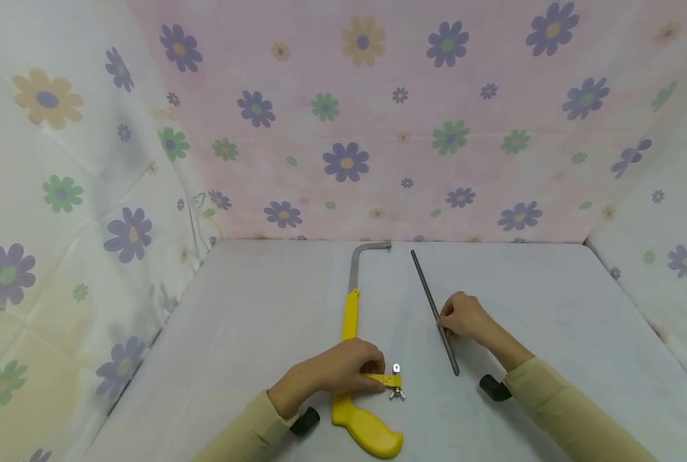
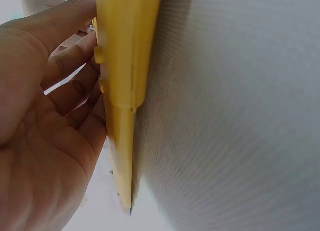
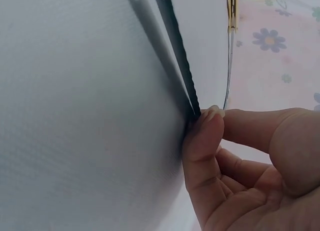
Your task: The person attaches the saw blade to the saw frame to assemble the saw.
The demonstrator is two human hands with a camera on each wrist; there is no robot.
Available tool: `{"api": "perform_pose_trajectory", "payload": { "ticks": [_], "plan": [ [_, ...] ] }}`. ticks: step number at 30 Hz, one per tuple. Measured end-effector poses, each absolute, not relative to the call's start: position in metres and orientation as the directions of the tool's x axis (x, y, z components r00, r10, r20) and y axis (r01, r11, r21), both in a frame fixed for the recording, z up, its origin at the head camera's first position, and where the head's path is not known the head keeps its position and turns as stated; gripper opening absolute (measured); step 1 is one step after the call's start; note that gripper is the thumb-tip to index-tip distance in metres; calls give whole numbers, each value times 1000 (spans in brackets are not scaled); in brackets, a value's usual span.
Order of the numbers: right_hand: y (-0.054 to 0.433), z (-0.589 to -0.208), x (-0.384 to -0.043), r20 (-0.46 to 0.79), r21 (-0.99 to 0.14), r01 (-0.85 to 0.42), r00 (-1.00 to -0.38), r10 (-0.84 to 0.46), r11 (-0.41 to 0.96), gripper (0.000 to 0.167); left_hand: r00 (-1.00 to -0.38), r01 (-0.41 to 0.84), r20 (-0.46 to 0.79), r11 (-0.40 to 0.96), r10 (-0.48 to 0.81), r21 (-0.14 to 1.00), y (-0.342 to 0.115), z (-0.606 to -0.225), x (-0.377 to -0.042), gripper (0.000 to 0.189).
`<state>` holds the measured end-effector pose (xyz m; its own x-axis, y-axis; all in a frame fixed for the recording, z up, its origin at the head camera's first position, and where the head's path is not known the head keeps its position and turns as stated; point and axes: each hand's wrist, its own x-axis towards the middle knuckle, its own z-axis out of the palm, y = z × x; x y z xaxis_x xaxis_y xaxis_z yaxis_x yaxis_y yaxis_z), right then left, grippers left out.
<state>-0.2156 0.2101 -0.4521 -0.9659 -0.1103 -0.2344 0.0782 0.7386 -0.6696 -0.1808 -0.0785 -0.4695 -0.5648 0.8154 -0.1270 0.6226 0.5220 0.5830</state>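
Observation:
A hacksaw frame [image 1: 350, 314] with a yellow handle and a grey curved front lies on the white table, no blade fitted between its ends. My left hand [image 1: 349, 366] grips its short yellow arm near the wing nut [image 1: 397, 394], thumb on the near side. In the left wrist view the yellow frame [image 2: 122, 51] runs along the fingers. To the right, my right hand [image 1: 465, 316] pinches a dark hacksaw blade [image 1: 426, 289] near its middle. The right wrist view shows the blade's [image 3: 175, 41] toothed edge and end hole, with thumb and forefinger meeting on it.
The white-covered table [image 1: 251, 308] meets a pink flowered cloth [image 1: 297, 167] at the back. Flowered cloth walls also stand at left and right. Black wrist-worn pieces [image 1: 495, 387] stick out under both sleeves.

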Motion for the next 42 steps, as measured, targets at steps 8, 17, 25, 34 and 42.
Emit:
{"api": "perform_pose_trajectory", "payload": {
  "ticks": [8, 17, 25, 34, 42],
  "plan": [
    [213, -454, -216, -230, -693, 51, -961, -154, 719, 11, -577, 612, -122, 526, 808, 590, -82, -467, -179, 13],
    [214, -453, -219, -250, -692, 67, -956, -151, 719, 12, -556, 667, -95, 511, 826, 543, -84, -465, -179, 11],
    [216, -456, -218, -250, -704, 67, -955, -159, 707, 12, -561, 664, -88, 510, 823, 547, -86, -468, -180, 11],
    [224, -455, -219, -250, -745, 57, -948, -198, 665, 12, -547, 642, -67, 469, 835, 607, -89, -474, -182, 13],
    [225, -455, -219, -264, -788, 67, -935, -237, 612, 12, -547, 597, -105, 474, 831, 647, -90, -473, -182, 13]
  ]
}}
